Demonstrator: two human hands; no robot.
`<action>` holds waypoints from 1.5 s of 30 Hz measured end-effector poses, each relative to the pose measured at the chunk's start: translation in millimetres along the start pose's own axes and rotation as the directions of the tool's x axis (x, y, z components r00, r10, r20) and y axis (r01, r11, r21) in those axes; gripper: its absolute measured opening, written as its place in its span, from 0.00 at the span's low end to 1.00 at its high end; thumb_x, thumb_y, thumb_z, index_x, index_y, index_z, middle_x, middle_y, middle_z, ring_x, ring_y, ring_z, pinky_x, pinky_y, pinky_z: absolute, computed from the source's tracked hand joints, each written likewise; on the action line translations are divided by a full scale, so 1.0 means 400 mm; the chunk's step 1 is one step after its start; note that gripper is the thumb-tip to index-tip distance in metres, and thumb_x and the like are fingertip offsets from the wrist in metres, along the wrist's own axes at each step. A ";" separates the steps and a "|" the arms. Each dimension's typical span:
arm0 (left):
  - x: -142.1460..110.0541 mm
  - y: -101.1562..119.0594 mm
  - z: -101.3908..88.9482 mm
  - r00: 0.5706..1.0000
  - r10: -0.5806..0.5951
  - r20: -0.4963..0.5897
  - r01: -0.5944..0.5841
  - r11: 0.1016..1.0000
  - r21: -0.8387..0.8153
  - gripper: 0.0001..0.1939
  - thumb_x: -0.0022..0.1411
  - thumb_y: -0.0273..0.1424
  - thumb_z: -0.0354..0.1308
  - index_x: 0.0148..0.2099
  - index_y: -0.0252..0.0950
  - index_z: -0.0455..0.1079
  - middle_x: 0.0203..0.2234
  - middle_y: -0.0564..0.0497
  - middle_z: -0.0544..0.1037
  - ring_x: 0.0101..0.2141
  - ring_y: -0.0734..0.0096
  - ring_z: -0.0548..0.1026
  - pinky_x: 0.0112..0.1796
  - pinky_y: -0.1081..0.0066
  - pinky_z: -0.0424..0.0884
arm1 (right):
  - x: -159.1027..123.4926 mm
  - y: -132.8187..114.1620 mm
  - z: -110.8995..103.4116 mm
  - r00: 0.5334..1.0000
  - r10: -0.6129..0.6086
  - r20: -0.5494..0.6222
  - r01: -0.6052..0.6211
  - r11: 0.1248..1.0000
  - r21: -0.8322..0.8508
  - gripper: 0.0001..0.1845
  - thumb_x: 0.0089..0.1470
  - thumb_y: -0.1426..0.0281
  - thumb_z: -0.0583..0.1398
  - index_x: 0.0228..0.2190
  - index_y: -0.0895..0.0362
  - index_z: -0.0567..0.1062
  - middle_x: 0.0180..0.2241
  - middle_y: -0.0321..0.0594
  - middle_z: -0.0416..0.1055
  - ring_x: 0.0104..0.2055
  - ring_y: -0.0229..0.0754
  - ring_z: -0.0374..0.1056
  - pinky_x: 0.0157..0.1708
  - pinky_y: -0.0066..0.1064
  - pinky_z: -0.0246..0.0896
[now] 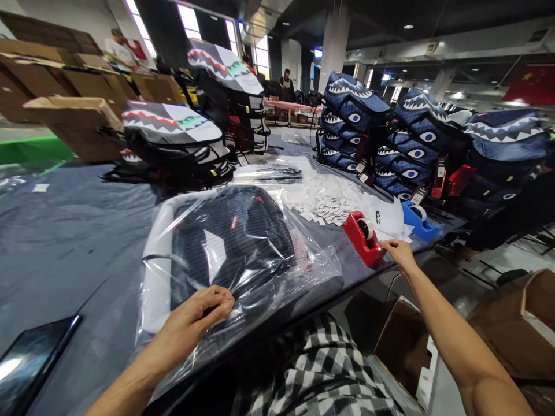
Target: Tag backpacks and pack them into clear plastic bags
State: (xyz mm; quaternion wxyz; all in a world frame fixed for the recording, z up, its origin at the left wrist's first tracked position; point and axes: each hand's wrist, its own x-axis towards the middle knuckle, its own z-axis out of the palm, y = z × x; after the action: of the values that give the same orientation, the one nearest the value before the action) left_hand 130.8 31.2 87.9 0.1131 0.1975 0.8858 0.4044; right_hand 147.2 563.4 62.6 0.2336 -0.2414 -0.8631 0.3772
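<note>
Pinching with the left grip (197, 318) the near edge of the clear plastic bag (314, 271) around a black backpack (229, 242), long axis running away from that nearer grip across the counter (78, 231), and, right of the bag, holding the open right grip (401, 254) just beside a red tape dispenser (362, 240).

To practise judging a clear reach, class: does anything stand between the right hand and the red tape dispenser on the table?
Nothing visible does. The right hand is right beside the red tape dispenser, its fingertips at the dispenser's near side, with no object between them.
</note>
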 end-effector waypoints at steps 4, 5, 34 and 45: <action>0.004 0.005 -0.001 1.000 -0.001 0.017 0.001 1.000 -0.004 0.31 0.56 0.60 0.52 0.23 0.37 0.72 0.34 0.44 0.79 0.35 0.58 0.75 0.40 0.65 0.73 | 0.003 -0.024 -0.009 1.000 -0.008 -0.003 0.008 1.000 -0.021 0.20 0.38 0.51 0.65 0.18 0.56 0.76 0.19 0.42 0.74 0.24 0.45 0.68 0.26 0.33 0.59; 0.005 0.005 -0.001 1.000 -0.002 0.015 0.002 1.000 -0.004 0.31 0.56 0.60 0.52 0.23 0.37 0.72 0.33 0.44 0.79 0.35 0.58 0.75 0.39 0.66 0.73 | -0.003 -0.031 -0.017 1.000 -0.021 -0.007 0.021 0.999 -0.027 0.19 0.39 0.52 0.65 0.18 0.56 0.76 0.19 0.42 0.74 0.25 0.45 0.68 0.27 0.33 0.59; 0.000 0.004 0.012 0.994 0.092 -0.055 -0.090 0.995 0.038 0.12 0.61 0.33 0.52 0.26 0.38 0.69 0.31 0.51 0.77 0.38 0.66 0.72 0.45 0.67 0.64 | -0.224 -0.658 0.359 -0.262 -0.512 0.818 0.714 0.467 0.522 0.11 0.61 0.63 0.59 0.29 0.55 0.67 0.25 0.30 0.61 0.26 0.34 0.54 0.28 0.27 0.45; -0.006 0.013 0.011 0.992 0.106 -0.074 -0.103 0.994 0.047 0.15 0.64 0.32 0.51 0.26 0.38 0.69 0.32 0.51 0.78 0.38 0.66 0.72 0.44 0.67 0.64 | -0.222 -0.632 0.383 0.207 -0.486 0.849 0.810 0.572 0.131 0.13 0.56 0.61 0.66 0.29 0.54 0.69 0.24 0.32 0.67 0.25 0.36 0.58 0.27 0.28 0.44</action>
State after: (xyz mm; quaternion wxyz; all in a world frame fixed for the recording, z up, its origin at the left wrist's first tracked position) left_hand 135.9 36.2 88.9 0.0534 0.2305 0.8864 0.3979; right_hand 65.5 277.1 143.2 -0.1027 0.3202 -0.9304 0.1461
